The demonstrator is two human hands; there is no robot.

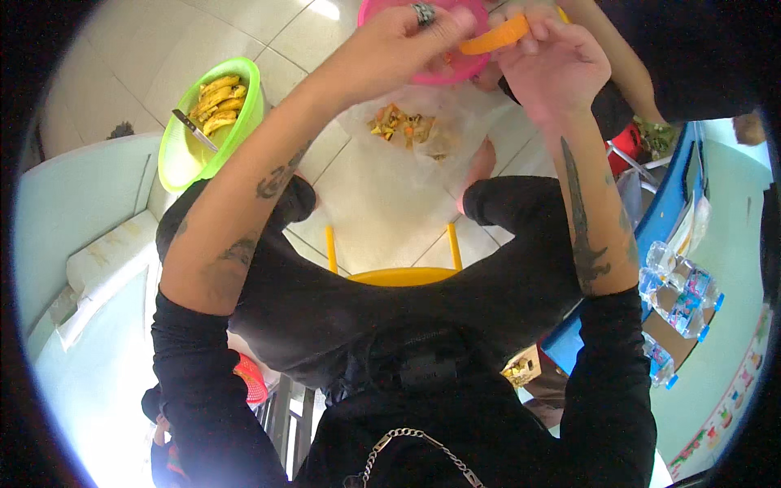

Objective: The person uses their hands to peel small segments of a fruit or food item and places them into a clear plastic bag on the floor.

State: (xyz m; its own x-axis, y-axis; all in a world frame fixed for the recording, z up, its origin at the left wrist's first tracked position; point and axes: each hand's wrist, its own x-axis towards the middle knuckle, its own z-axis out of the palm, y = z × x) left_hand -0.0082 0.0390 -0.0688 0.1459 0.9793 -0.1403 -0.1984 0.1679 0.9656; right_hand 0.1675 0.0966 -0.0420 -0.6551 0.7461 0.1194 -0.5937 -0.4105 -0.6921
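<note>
Above a pink plastic basin [454, 70], my right hand [552, 67] holds one end of a curved orange strip [495, 36], which looks like a piece of fruit or vegetable. My left hand [409, 46], with a ring on one finger, is close to the strip's other end. Its fingers are curled and partly hidden, so I cannot tell whether it grips anything. Some orange bits lie inside the basin. Below my hands, a clear plastic bag [454, 113] on the floor carries a pile of mixed peelings and scraps [403, 127].
A green plastic basket [253, 91] on the left holds ripe bananas [218, 104] and a knife [194, 129]. Another person's arm [622, 55] reaches in at upper right. Beneath me is a yellow stool [403, 277]. Plastic water bottles [686, 296] lie near a blue table edge [665, 201].
</note>
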